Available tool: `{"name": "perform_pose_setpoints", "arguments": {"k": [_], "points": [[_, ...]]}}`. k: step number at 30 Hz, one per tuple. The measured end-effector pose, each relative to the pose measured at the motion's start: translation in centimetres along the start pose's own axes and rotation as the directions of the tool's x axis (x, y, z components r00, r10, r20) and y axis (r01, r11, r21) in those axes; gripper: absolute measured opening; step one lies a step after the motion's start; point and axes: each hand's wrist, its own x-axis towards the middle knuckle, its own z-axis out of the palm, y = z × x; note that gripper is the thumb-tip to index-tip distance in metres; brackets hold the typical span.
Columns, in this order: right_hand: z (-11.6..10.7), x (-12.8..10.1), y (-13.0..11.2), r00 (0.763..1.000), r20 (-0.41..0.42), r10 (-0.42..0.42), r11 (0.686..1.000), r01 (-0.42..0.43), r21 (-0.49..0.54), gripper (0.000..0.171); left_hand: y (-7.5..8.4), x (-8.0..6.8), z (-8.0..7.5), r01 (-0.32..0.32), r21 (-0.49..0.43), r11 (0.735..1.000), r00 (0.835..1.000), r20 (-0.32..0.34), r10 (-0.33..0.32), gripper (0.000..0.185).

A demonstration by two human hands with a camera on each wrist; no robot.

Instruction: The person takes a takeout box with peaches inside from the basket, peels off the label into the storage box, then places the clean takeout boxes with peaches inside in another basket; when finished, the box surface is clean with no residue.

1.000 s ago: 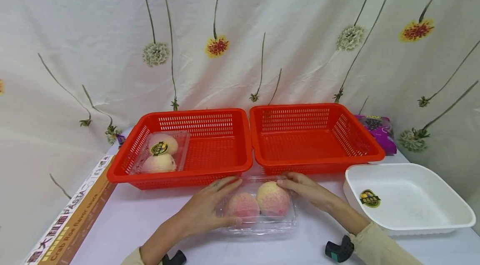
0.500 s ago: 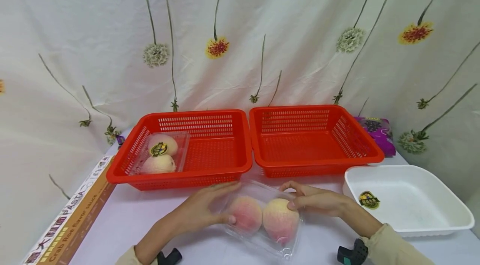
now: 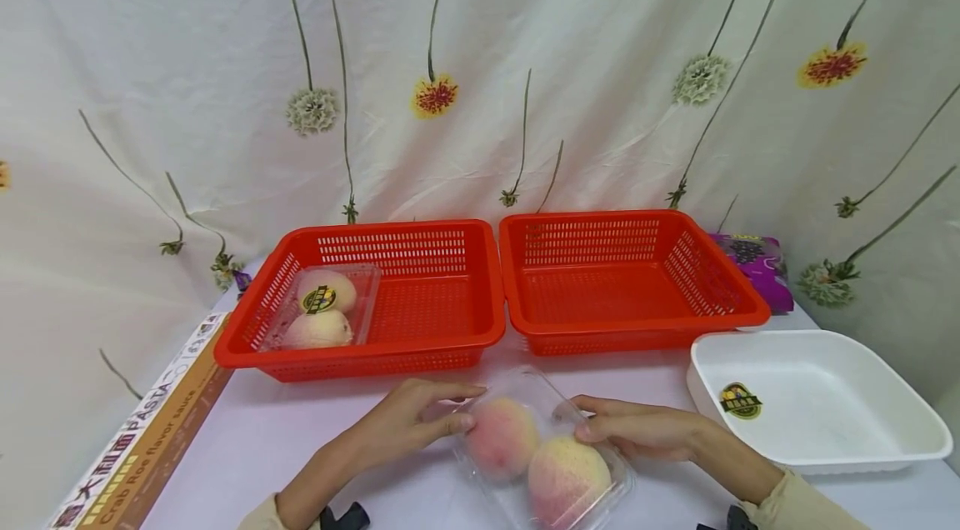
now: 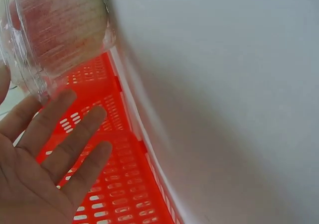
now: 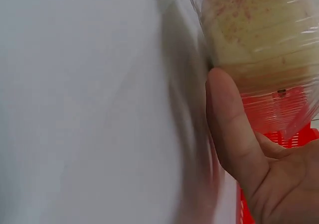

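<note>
A clear plastic box (image 3: 517, 387) with two pink-and-yellow peaches (image 3: 570, 476) is tilted and turned at an angle over the table's front middle. My right hand (image 3: 637, 427) grips its right side, the thumb on the near face and the other fingers partly hidden behind. In the right wrist view the thumb (image 5: 234, 119) lies along the box wall below a peach. My left hand (image 3: 405, 422) is at the box's left corner, thumb and forefinger beside it. The left wrist view shows those fingers (image 4: 82, 134) spread and fairly straight, tips close to the box.
Two red baskets (image 3: 420, 353) (image 3: 637, 332) stand side by side behind; the left one holds another peach box (image 3: 363, 297). A white tray (image 3: 825, 397) with a sticker is at right. A pasta box (image 3: 165, 422) lies at left, a purple packet (image 3: 757, 267) at back right.
The peach box has come nearer and turned clockwise, its right peach swinging toward the front. My right hand has moved down with it, and my left hand's hold has loosened at the corner.
</note>
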Motion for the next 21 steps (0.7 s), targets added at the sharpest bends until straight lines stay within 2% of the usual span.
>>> {"name": "perform_pose_setpoints", "arguments": {"k": [3,7,9,14,17,21], "points": [[0.1,-1.3,-0.2,0.999,-0.036,0.017,1.000,-0.018,-0.024,0.058,0.0,0.0,0.0,0.012,0.021,1.000,1.000,0.004,-0.012,0.042],[-0.3,-3.9,-0.4,0.989,-0.116,0.089,0.993,-0.097,-0.065,0.060,-0.2,0.0,-0.1,0.065,0.027,0.998,0.998,-0.007,-0.065,0.033],[-0.6,-5.4,-0.3,0.975,-0.172,0.138,0.984,-0.155,-0.089,0.061,-0.3,0.1,-0.4,0.094,0.018,0.995,0.995,-0.031,-0.094,0.031],[-1.7,-9.6,-0.1,0.946,-0.268,0.181,0.971,-0.216,-0.107,0.070,-0.6,0.2,-1.3,0.136,-0.024,0.990,0.983,-0.121,-0.138,0.028],[-3.2,-12.0,-0.9,0.936,-0.310,0.168,0.975,-0.205,-0.091,0.075,-0.9,0.2,-1.7,0.139,-0.056,0.989,0.976,-0.162,-0.146,0.028],[-6.4,-14.4,-2.7,0.922,-0.379,0.086,0.986,-0.134,-0.103,0.073,-1.2,0.2,-1.7,0.131,-0.113,0.985,0.968,-0.199,-0.152,0.034]]}}
